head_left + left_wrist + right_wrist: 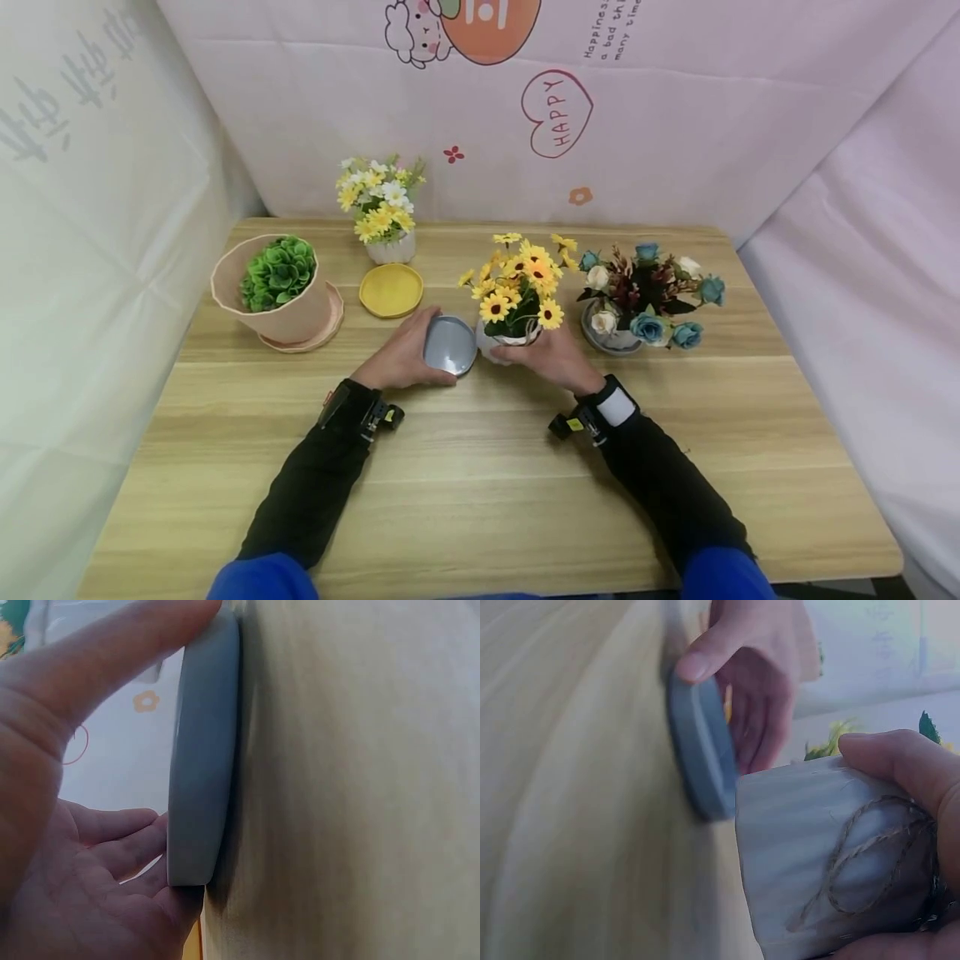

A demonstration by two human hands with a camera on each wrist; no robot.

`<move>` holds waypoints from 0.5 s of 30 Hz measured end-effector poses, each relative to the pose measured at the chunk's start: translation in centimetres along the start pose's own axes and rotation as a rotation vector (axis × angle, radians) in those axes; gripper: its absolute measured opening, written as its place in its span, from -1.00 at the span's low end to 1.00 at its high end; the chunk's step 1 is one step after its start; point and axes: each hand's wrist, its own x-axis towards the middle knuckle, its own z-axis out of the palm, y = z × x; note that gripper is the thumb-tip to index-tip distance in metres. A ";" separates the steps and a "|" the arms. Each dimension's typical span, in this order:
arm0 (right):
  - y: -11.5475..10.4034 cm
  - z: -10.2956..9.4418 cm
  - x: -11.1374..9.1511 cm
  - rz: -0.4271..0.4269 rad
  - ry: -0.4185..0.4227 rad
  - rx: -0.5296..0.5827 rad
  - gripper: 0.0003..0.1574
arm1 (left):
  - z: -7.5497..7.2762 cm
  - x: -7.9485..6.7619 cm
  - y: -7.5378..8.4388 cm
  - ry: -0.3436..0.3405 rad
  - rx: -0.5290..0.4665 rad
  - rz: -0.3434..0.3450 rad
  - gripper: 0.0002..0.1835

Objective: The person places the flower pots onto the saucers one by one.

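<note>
Pale cloth, printed with cartoons and a red "HAPPY" heart, hangs behind a wooden table. Over the table's middle a person's two hands sit a little apart, both occupied. The left hand has its thumb on the near edge of a gray dish and its fingers round the far side; the dish is low at the tabletop. The right hand is wrapped round a white pot of yellow flowers, just right of the dish, twine tied about it. Whether that pot's base touches the wood, I can't tell. Black sleeves run back from both wrists. Just beyond the left hand lies a yellow dish, a daisy pot right behind it. Farther left, a pink pot with a green plant stands on a saucer. Right of the right hand, blue and white roses spread over another gray dish.
</note>
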 end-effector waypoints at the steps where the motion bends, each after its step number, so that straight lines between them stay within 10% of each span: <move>1: -0.9 0.1 0.0 0.013 -0.013 -0.002 -0.02 | 0.0 0.0 0.0 0.001 0.000 0.002 0.36; 15: -0.8 4.3 3.1 -0.057 -0.068 0.083 0.20 | 0.3 0.7 -0.8 0.049 -0.133 0.163 0.39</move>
